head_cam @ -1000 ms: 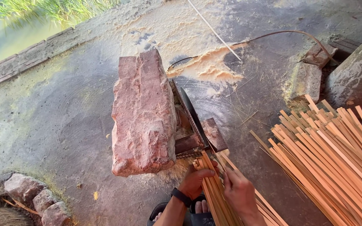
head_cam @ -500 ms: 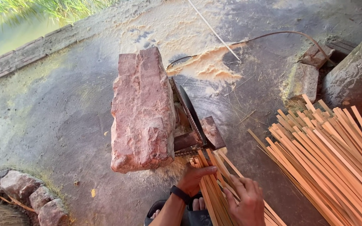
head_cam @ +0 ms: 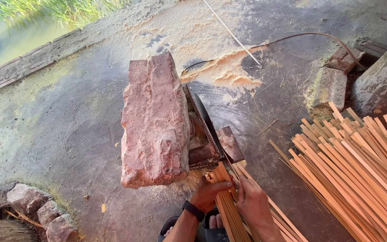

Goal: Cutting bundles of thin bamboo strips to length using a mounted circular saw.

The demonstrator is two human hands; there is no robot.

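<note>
A bundle of thin wooden strips [head_cam: 227, 204] lies pointing at a circular saw blade [head_cam: 206, 123] that stands on edge beside a big reddish stone block [head_cam: 154, 121]. My left hand [head_cam: 210, 193], with a dark band on the wrist, rests on the left side of the bundle, fingers curled over the strips. Pressing on the bundle's right side close to the blade is my right hand [head_cam: 252, 202]. The strip ends nearly touch the blade's lower end. A small rusty metal plate [head_cam: 230, 143] sits just right of the blade.
A large fan of cut wooden strips [head_cam: 357, 166] lies at the right. Sawdust [head_cam: 222, 71] is heaped behind the saw, and a cable [head_cam: 310, 36] curves past it. Bricks [head_cam: 330, 85] sit at upper right, stones [head_cam: 36, 210] at lower left. My sandalled foot [head_cam: 211, 224] is below.
Both hands have slid the bundle of strips forward toward the blade. The view has shifted slightly.
</note>
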